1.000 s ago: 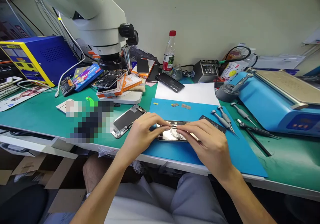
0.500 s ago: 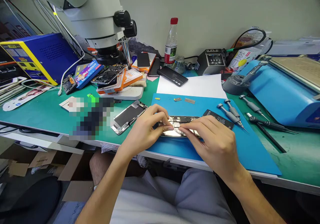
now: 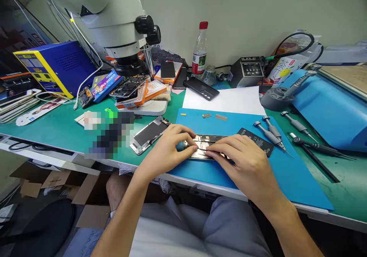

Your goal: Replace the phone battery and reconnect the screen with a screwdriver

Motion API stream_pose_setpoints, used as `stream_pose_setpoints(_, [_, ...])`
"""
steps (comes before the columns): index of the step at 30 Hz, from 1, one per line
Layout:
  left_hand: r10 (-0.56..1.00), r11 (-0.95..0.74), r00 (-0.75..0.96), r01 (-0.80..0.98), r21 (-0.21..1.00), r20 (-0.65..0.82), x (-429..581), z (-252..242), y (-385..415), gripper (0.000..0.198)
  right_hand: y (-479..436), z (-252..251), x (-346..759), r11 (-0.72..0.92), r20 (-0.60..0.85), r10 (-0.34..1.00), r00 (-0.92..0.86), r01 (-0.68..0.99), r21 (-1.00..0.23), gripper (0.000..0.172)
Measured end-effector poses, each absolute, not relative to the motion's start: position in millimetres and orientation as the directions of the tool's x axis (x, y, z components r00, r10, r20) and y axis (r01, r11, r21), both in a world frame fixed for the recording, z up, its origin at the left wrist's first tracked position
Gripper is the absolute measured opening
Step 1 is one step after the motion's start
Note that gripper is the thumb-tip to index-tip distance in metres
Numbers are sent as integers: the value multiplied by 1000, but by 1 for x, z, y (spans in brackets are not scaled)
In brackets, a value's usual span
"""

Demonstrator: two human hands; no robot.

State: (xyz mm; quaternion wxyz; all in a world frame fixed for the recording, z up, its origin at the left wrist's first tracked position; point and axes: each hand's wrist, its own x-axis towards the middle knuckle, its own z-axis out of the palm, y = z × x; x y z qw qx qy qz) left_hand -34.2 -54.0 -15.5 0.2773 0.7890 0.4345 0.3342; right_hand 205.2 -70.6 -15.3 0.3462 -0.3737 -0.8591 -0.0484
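An opened phone body [image 3: 207,138] with bare metal and circuitry lies on the blue mat [image 3: 197,175], partly covered by my fingers. My left hand [image 3: 169,146] is closed in a pinch over its left half. From the right, my right hand [image 3: 250,159] pinches low over the middle of the phone, its fingertips close to the left ones. Whatever sits between the fingertips is too small to make out. A detached phone screen [image 3: 150,134] lies left of my left hand. Behind my right hand is a flat black battery [image 3: 256,141].
Small metal plates [image 3: 221,117] lie on the mat's far part. Grey screwdrivers [image 3: 269,134] and black tweezers [image 3: 318,148] are at right. A microscope [image 3: 123,31] overhangs stacked phones and boxes at back left. A bottle [image 3: 199,54] stands near the wall.
The view has shifted slightly, so the bench appears farther right. Both hands stay pinched over the phone; the small pale piece seen between the fingertips earlier no longer shows clearly.
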Motion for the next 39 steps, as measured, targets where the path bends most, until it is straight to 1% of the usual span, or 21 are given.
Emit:
stream_pose_setpoints(2, [860,-479,437,514,712,263,-36,-15,-55,9,-71,-15,206,708,624,622,-473,680,-191,4])
stream_pose_setpoints(11, [822,-544,506,563,622,262,-39,-12,-60,11,-71,-15,209,747,585,608,-537,636,-192,21])
stream_pose_setpoints(12, [816,-554,515,572,605,261,-38,-12,-61,12,-71,-15,209,753,579,605,-547,630,-193,23])
stream_pose_setpoints(14, [803,-574,539,582,576,255,-38,-11,-61,26,-72,-16,210,766,574,596,-562,612,-196,27])
stream_pose_setpoints(15, [794,-583,554,581,567,249,-38,-11,-61,29,-72,-16,210,772,577,590,-564,603,-200,28])
stream_pose_setpoints(16, [789,-589,563,577,565,247,-37,-11,-62,27,-72,-16,210,778,582,585,-566,595,-204,28])
stream_pose_setpoints(19, [784,-590,570,561,580,246,-37,-10,-62,12,-71,-15,209,793,588,572,-571,568,-220,26])
stream_pose_setpoints(24, [789,-582,555,538,610,263,-38,-11,-60,8,-72,-13,209,800,580,574,-578,548,-245,33])
stream_pose_setpoints(27, [779,-593,565,525,611,270,-38,-12,-60,7,-76,-12,210,742,618,628,-473,602,-293,34])
stream_pose_setpoints(29, [776,-598,569,523,608,274,-38,-12,-60,7,-79,-12,211,679,647,678,-350,635,-368,31])
stream_pose_setpoints(31, [776,-599,569,528,602,273,-38,-11,-61,7,-82,-11,213,636,630,722,-286,633,-441,29])
stream_pose_setpoints(33, [776,-601,570,536,593,270,-38,-10,-61,6,-83,-10,213,626,582,749,-315,623,-468,32])
stream_pose_setpoints(35, [774,-604,574,542,585,267,-37,-10,-62,6,-84,-9,213,640,535,753,-382,612,-465,36])
stream_pose_setpoints(39, [776,-596,577,541,593,253,-36,-9,-62,4,-82,-9,212,669,499,739,-453,584,-459,38])
